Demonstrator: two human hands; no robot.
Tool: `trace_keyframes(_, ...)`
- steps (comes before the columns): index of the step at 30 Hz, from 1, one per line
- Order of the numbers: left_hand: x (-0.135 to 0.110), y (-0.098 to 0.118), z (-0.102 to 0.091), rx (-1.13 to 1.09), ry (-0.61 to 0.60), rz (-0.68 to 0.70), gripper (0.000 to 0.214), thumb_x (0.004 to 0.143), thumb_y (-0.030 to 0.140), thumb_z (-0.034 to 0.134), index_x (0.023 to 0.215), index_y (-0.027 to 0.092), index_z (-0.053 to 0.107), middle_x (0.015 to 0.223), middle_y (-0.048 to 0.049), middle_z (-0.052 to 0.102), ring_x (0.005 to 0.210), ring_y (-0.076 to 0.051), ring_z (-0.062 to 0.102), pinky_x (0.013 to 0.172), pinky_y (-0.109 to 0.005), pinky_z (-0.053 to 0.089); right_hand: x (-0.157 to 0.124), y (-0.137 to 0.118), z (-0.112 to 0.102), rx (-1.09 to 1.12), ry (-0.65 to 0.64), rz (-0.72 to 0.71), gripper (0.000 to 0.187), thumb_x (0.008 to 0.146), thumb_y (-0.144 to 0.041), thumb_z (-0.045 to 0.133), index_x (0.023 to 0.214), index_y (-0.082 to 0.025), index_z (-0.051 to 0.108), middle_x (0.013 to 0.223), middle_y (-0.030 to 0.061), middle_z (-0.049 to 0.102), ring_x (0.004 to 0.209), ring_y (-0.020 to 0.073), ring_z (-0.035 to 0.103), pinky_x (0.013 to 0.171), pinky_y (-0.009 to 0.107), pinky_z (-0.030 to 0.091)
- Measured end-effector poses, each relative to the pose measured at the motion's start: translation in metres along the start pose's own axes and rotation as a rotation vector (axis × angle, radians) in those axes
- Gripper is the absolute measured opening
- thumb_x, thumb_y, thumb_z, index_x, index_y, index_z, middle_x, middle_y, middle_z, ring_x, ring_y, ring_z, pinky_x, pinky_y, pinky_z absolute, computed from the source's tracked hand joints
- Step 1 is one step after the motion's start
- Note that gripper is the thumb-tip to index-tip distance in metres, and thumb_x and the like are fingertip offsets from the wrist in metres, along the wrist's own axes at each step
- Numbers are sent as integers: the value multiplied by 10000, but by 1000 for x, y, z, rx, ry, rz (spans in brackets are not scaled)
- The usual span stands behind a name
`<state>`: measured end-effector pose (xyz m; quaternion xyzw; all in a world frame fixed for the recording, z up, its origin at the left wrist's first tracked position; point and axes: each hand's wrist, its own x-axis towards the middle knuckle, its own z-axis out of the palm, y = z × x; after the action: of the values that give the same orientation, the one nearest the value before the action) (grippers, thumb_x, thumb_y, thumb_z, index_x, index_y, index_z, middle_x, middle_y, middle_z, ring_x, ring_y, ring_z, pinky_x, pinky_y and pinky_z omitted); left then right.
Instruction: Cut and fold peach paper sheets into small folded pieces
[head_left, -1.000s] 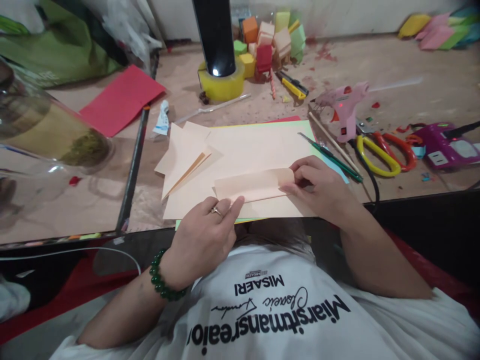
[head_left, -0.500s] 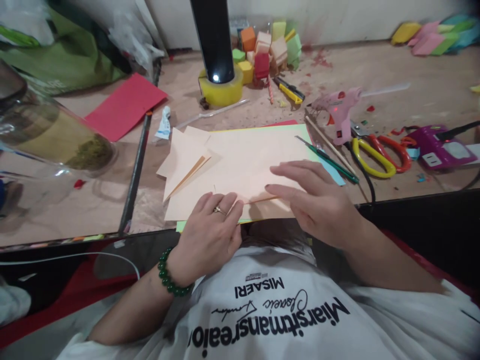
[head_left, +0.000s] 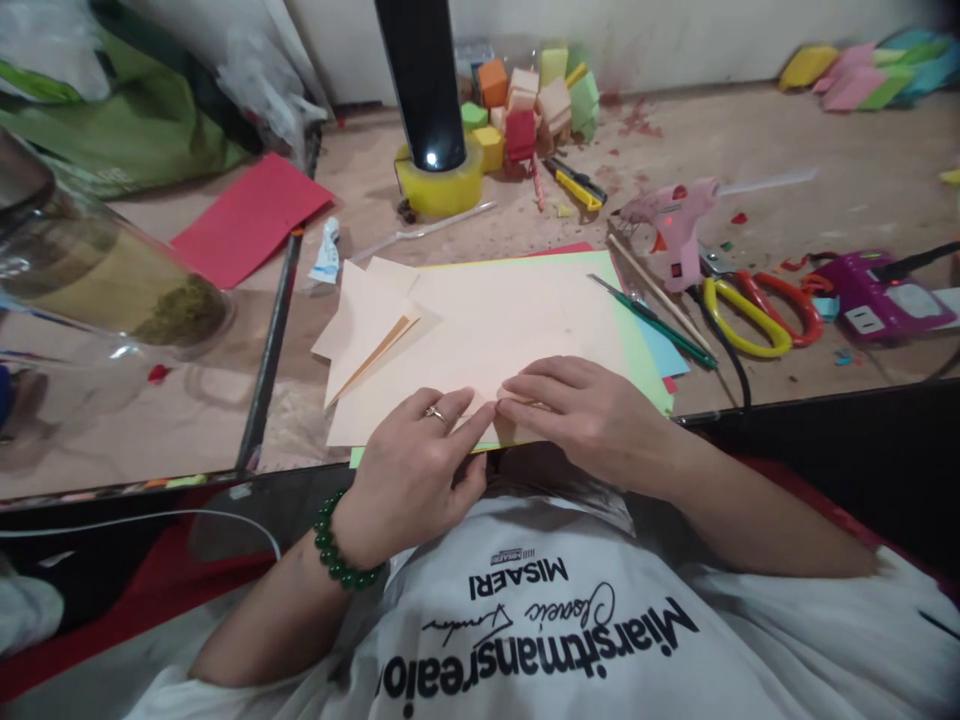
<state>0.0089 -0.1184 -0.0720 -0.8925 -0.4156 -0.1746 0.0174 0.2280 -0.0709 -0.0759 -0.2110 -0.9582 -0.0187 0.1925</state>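
head view | left hand (head_left: 416,455): open, fingers flat, pressing near edge of peach paper (head_left: 510,320) | right hand (head_left: 592,415): open and flat on the same edge, fingertips touching the left's | paper: on green sheet (head_left: 637,340) at near edge of table (head_left: 825,180) | right of it: pen (head_left: 652,322), scissors (head_left: 750,310), glue gun (head_left: 675,225) | behind: tape roll (head_left: 442,185)

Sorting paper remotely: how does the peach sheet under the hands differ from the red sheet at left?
The peach sheet lies atop a green sheet, pressed by the left hand and right hand; the red sheet lies alone, untouched. Peach sits square to the table edge; red lies askew. Both lie flat.
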Motion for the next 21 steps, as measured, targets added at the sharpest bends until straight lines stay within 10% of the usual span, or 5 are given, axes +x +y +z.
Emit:
trace_keyframes(9, -1, 3, 0, 15, -10, -28, 355, 846, 204, 555, 1156, 94, 690, 1089, -150, 698, 909, -273, 606, 779, -404, 545, -9, 4, -7, -78, -7, -108, 272, 976, -116, 428, 913, -86, 691, 927, 131, 714, 910, 238, 581, 776, 384, 521)
trace_keyframes(21, -7, 7, 4, 53, -47, -46, 419, 871, 323, 630, 1228, 104, 632, 1214, -172, 663, 989, -292, 602, 858, -441, 534, -37, 2, -17, -140, 48, 109, 311, 916, -30, 404, 913, -113, 704, 913, 126, 737, 851, 227, 618, 704, 364, 567)
